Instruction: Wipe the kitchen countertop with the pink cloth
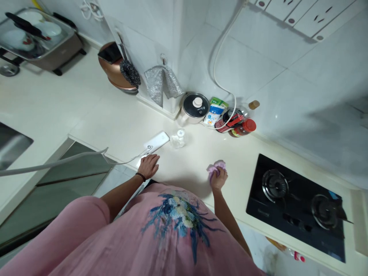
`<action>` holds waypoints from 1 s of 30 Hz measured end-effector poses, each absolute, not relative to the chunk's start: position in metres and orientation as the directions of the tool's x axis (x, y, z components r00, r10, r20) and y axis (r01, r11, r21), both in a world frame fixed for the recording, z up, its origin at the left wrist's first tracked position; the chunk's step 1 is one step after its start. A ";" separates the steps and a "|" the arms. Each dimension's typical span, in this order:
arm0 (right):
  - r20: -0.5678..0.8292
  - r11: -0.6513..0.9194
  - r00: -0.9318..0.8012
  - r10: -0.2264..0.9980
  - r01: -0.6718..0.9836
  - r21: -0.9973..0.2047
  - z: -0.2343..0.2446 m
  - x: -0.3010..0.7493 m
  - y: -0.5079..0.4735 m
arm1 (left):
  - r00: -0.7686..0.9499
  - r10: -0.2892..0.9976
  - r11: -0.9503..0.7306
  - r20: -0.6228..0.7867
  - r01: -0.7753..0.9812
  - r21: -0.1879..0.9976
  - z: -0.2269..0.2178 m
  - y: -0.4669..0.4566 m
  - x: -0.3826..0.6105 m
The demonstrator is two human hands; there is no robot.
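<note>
My right hand [219, 178] is closed round a crumpled pink-purple cloth [216, 166] and presses it on the white countertop [184, 168]. Palm down near the counter's front edge, my left hand [148, 166] rests with its fingers stretched out, holding nothing. Just beyond its fingers lies a white power bank [156, 142] with a thin cable [132, 158] running off to the left. A small clear jar [178, 138] with a light lid stands to the right of the power bank.
Along the wall stand a lidded pot [195, 108], seasoning bags [214, 114] and a red-capped jar [243, 128]. A black gas stove [296, 207] sits at the right. Farther left are an electric pan [54, 57] with dishes and a sink [13, 145]. A white cord [215, 65] hangs down the wall.
</note>
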State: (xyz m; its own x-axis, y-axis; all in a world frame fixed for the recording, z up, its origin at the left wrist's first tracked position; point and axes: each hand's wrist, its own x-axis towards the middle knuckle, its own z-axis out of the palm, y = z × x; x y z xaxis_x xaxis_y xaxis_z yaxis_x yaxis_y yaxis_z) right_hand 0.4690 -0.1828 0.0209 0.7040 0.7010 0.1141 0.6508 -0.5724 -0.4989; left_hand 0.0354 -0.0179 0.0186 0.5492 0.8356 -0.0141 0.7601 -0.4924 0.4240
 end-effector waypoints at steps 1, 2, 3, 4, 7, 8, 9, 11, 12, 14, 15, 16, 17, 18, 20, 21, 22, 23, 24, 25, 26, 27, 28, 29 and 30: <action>0.131 -0.601 0.735 0.665 0.631 -0.490 0.021 0.470 -0.179 | 0.550 0.835 -0.493 -0.012 0.758 0.427 0.019 -0.018 0.035; 0.147 -0.618 0.753 0.641 0.620 -0.483 0.020 0.468 -0.173 | 0.552 0.834 -0.495 -0.009 0.755 0.431 0.019 -0.018 0.035; 0.157 -0.615 0.752 0.640 0.623 -0.483 0.020 0.463 -0.165 | 0.555 0.832 -0.498 -0.008 0.751 0.434 0.020 -0.018 0.035; 0.156 -0.593 0.734 0.661 0.639 -0.489 0.019 0.456 -0.155 | 0.558 0.830 -0.500 -0.005 0.748 0.438 0.020 -0.018 0.035; 0.110 -0.445 0.580 0.807 0.721 -0.532 0.014 0.422 -0.130 | 0.564 0.826 -0.502 -0.006 0.740 0.448 0.019 -0.018 0.034; 0.092 -0.386 0.512 0.854 0.743 -0.547 0.012 0.407 -0.126 | 0.563 0.826 -0.500 -0.008 0.740 0.450 0.019 -0.018 0.034; 0.079 -0.327 0.441 0.894 0.762 -0.559 0.010 0.392 -0.125 | 0.563 0.827 -0.499 -0.009 0.740 0.451 0.019 -0.018 0.034; 0.068 -0.204 0.294 0.953 0.794 -0.573 0.006 0.364 -0.131 | 0.563 0.826 -0.500 -0.008 0.739 0.451 0.018 -0.018 0.034; 0.068 -0.138 0.216 0.974 0.805 -0.577 0.004 0.352 -0.138 | 0.564 0.826 -0.501 -0.007 0.739 0.451 0.018 -0.018 0.034; 0.086 -0.031 0.099 0.991 0.815 -0.578 0.000 0.335 -0.154 | 0.564 0.826 -0.502 -0.003 0.737 0.452 0.017 -0.018 0.034; 0.100 -0.005 0.076 0.992 0.818 -0.575 -0.002 0.330 -0.160 | 0.564 0.826 -0.503 0.000 0.737 0.452 0.016 -0.018 0.034; 0.110 0.007 0.068 0.992 0.821 -0.571 -0.004 0.329 -0.164 | 0.565 0.825 -0.506 0.004 0.735 0.452 0.016 -0.018 0.034; 0.116 0.007 0.071 0.991 0.825 -0.565 -0.005 0.329 -0.164 | 0.566 0.824 -0.508 0.007 0.734 0.452 0.015 -0.018 0.034; 0.114 -0.006 0.083 0.990 0.831 -0.556 -0.005 0.332 -0.161 | 0.568 0.823 -0.510 0.008 0.732 0.453 0.014 -0.018 0.034; 0.091 -0.062 0.129 0.988 0.846 -0.529 -0.005 0.343 -0.143 | 0.570 0.821 -0.509 0.004 0.730 0.457 0.013 -0.018 0.035; 0.078 -0.096 0.158 0.984 0.852 -0.515 -0.004 0.350 -0.129 | 0.571 0.821 -0.507 0.000 0.730 0.459 0.013 -0.019 0.035; 0.068 -0.127 0.186 0.980 0.854 -0.504 -0.002 0.358 -0.114 | 0.569 0.822 -0.504 -0.003 0.731 0.460 0.013 -0.019 0.035; 0.062 -0.153 0.211 0.976 0.853 -0.499 0.000 0.367 -0.097 | 0.567 0.824 -0.501 -0.005 0.733 0.461 0.014 -0.019 0.035; 0.058 -0.172 0.230 0.971 0.850 -0.497 0.002 0.376 -0.080 | 0.565 0.825 -0.499 -0.007 0.734 0.461 0.014 -0.019 0.035; 0.056 -0.185 0.245 0.968 0.847 -0.499 0.004 0.384 -0.065 | 0.563 0.826 -0.497 -0.008 0.735 0.461 0.015 -0.019 0.035; 0.055 -0.200 0.261 0.964 0.844 -0.498 0.005 0.391 -0.051 | 0.563 0.826 -0.496 -0.009 0.735 0.462 0.016 -0.019 0.035; 0.053 -0.219 0.280 0.959 0.842 -0.494 0.006 0.397 -0.039 | 0.563 0.826 -0.495 -0.011 0.735 0.464 0.017 -0.019 0.035; 0.050 -0.241 0.302 0.952 0.840 -0.486 0.007 0.402 -0.032 | 0.563 0.826 -0.495 -0.011 0.734 0.465 0.018 -0.019 0.035; 0.049 -0.258 0.319 0.947 0.840 -0.478 0.007 0.404 -0.027 | 0.564 0.826 -0.495 -0.011 0.734 0.465 0.018 -0.020 0.035; 0.048 -0.268 0.328 0.943 0.840 -0.472 0.008 0.404 -0.028 | 0.564 0.825 -0.496 -0.010 0.734 0.464 0.019 -0.020 0.035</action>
